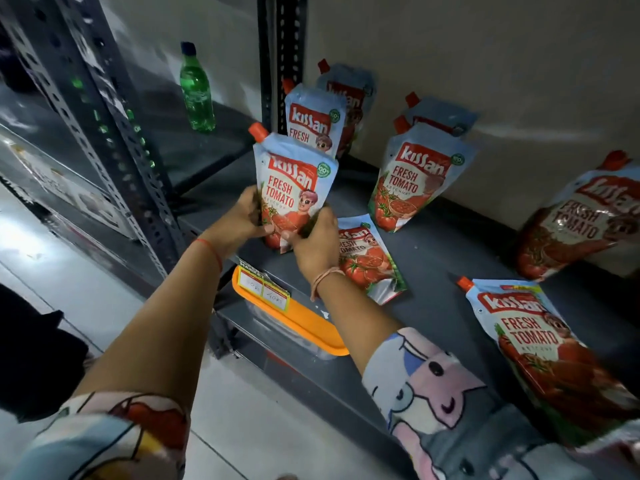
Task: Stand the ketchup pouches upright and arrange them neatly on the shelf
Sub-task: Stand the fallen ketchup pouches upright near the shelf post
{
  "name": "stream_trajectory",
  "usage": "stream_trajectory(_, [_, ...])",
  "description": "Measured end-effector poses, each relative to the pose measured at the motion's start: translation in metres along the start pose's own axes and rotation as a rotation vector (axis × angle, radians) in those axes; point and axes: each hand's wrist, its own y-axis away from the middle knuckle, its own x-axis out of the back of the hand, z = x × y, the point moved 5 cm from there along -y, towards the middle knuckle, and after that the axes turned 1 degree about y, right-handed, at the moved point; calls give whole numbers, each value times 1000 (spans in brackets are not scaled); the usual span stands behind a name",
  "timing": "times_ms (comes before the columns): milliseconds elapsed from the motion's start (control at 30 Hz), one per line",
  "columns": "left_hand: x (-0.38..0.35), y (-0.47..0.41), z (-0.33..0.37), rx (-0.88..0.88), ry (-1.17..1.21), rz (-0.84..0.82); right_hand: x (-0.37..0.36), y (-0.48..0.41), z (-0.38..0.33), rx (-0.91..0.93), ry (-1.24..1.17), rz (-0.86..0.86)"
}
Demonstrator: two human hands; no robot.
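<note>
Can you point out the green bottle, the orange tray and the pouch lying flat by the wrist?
green bottle (196,98), head view, middle of its body.
orange tray (304,318), head view, its rim.
flat pouch (369,258), head view, its printed front.

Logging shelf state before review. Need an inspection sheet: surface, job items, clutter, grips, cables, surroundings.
Surface: dark grey metal shelf, bare patches between pouches.
Job items: held pouch upright at front left; two more upright behind it; two standing at centre pouch; flat pouch lying by the right hand; front-right pouch lying flat; far-right pouch leaning on the wall.
Clutter: green bottle on the neighbouring shelf; orange tray and price tag at the shelf edge.
Grips: left hand and right hand both on the held pouch's base.
Cables: nothing seen.
Surroundings: slotted upright, pale wall, tiled floor.
</note>
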Motion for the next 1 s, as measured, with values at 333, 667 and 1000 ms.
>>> stream_trajectory(333, [7, 52, -8, 10, -195, 656, 105, 4, 22, 104, 268, 219])
stream_trajectory(667, [-147, 84, -1, 294, 80, 39, 106, 35, 70, -209, 21, -222])
stream_trajectory(1000, [-113, 42, 10, -34, -97, 63, 80, 48, 62, 52, -52, 51])
